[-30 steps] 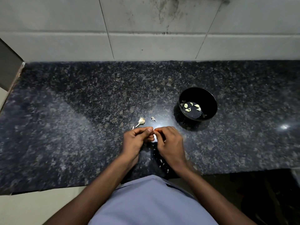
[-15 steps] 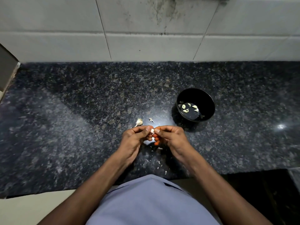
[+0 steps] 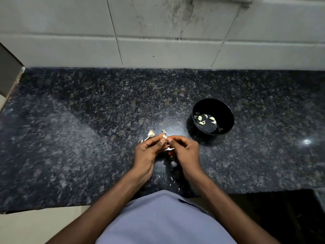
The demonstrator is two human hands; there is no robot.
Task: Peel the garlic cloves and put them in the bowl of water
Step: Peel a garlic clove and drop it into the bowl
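Both hands are up close together over the dark speckled granite counter [image 3: 73,138]. The left hand [image 3: 149,150] and right hand [image 3: 184,150] have their fingers curled in, and they're pinching one small garlic clove [image 3: 164,136] between the thumbs and fingertips, right where the two hands meet. You can only see a sliver of it, pale, with a bit of papery skin [image 3: 169,148] hanging below between the hands.

The black bowl [image 3: 226,111] sits on the counter off to the right of the hands and a little further back, near but not touching. Inside it there's water with a handful of peeled cloves [image 3: 204,119] floating.

Just behind the left hand lies the leftover garlic stem [image 3: 150,134], and beside it a small scrap of peel [image 3: 163,131]. More tiny peel flakes [image 3: 173,180] are scattered on the counter between the wrists. Grey wall tiles [image 3: 158,32] with dirty streaks run along the back.
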